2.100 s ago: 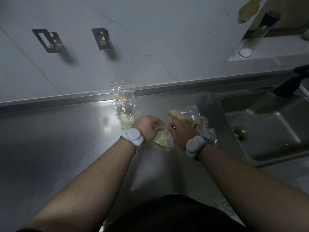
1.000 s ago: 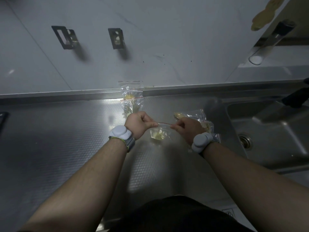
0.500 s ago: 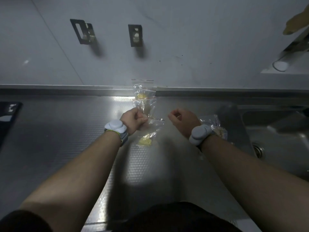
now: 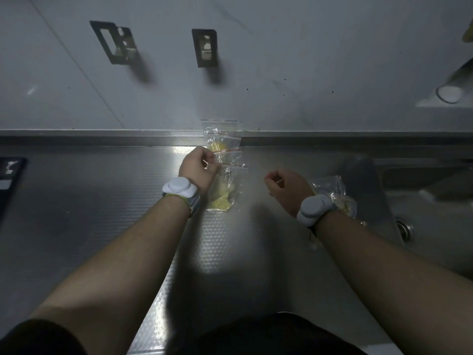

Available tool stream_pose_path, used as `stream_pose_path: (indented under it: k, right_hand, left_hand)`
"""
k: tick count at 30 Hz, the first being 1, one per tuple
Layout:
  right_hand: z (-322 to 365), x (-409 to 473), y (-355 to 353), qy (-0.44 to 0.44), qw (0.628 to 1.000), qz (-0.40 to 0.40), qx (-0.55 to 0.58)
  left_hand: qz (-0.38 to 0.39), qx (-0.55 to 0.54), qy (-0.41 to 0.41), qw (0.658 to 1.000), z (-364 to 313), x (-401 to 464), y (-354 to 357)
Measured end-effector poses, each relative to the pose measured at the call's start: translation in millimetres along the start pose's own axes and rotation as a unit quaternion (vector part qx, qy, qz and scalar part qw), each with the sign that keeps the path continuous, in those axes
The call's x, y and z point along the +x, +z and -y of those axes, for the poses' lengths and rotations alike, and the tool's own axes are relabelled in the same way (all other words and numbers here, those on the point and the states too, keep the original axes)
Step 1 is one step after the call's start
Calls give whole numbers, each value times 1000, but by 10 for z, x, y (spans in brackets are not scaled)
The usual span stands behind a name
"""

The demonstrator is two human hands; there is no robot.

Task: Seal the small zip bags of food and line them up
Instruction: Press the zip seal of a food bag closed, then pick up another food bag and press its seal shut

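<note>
Head view: The left hand (image 4: 198,170) is positioned at the left top corner of a small zip bag (image 4: 226,190) of yellow food, with the fingers curled and pinching the bag beside its red zip line. This bag is laid on the steel counter (image 4: 102,201), its top overlapping the lower edge of a second bag (image 4: 225,144). The second bag is leaned against the counter's rear upstand, forming a short row running from the wall toward the person. The right hand (image 4: 286,188) is held apart from the bags, above the counter, with the fingers curled loosely and nothing gripped. Behind the right wrist, further unsorted bags (image 4: 332,190) are seen beside the sink (image 4: 422,201). A grey band is worn on each wrist.
</note>
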State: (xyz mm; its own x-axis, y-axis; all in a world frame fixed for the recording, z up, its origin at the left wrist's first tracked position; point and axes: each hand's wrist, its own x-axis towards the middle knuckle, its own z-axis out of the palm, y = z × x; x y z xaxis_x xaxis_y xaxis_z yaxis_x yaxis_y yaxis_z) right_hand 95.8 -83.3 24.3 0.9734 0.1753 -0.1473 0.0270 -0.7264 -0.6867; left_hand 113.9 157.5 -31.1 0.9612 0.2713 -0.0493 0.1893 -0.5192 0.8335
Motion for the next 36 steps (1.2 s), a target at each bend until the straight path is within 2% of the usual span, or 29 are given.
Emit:
stream_pose_path:
  k: [3,10,14,19,25,28,36]
  right_hand:
    - [-38,-40,-15,4,1000,-10,13]
    - [-324,-265,-176,32,998,-38,42]
    - [-648,-518,-369,69,993,-82,41]
    - [-1241,-897,-646,178,975,-125,45]
    - [-1720,-1219,-862,266,948,-174,-16]
    - [-1868,-1364,-939,321,935,-145,-33]
    - [-2006,-1434,-913,314,948,-54,12]
  left_hand:
    - [-8,48,50,998,-102,-1,-9]
    - [3,56,138,989,-532,-107,166]
    - [49,37,157,986,-776,-281,472]
    - [147,36,207,967,-1038,-669,1077]
    - [257,43,188,947,-1165,-1114,1675]
    - [298,59,184,935,-1208,-1237,1862]
    - [330,57,166,927,-1286,-1366,2129]
